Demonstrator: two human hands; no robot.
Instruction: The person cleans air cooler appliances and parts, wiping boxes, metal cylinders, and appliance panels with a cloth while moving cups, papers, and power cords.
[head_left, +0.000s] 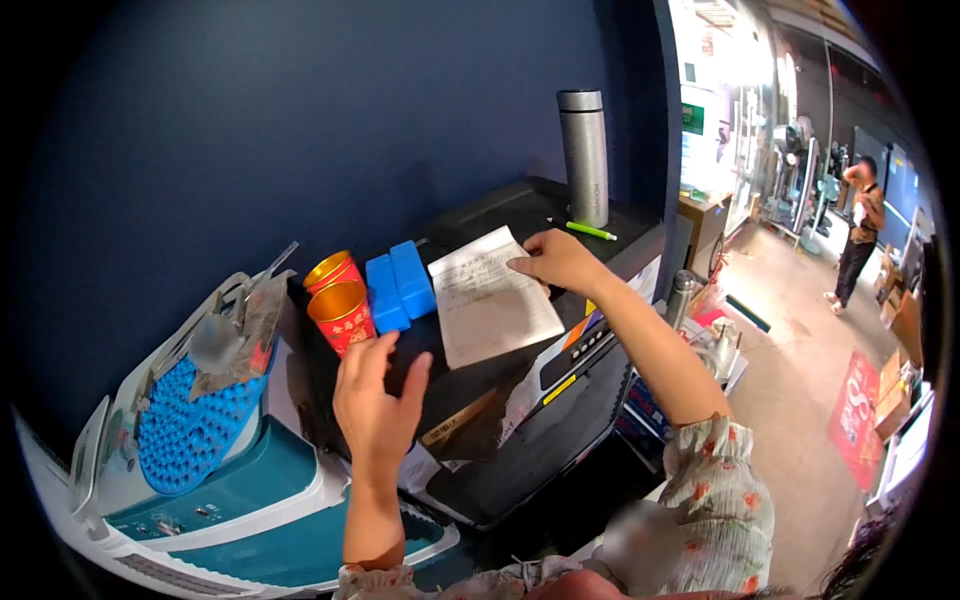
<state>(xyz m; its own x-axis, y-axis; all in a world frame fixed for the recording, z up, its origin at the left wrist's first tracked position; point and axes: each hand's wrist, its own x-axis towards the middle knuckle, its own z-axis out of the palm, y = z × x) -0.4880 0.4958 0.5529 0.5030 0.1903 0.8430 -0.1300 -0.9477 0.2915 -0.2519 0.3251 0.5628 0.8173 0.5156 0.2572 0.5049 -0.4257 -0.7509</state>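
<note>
A white notepad (495, 310) with handwriting on its upper part lies on top of a black appliance. My right hand (562, 262) grips the pad's right edge, thumb over the page and the other fingers curled beside it. In front of two red paper cups with gold insides is my left hand (378, 400), fingers spread and holding nothing. The front cup (340, 318) is nearest to its fingertips; whether they touch cannot be told. Behind it stands the other cup (333, 270). Two blue blocks (400, 285) sit between the cups and the pad.
A silver thermos (586, 160) stands upright at the back right, with a green pen (590, 231) lying before it. On the left, a blue studded mat (195, 425) rests on a teal and white machine (240, 500). A person (862, 235) stands in the aisle at far right.
</note>
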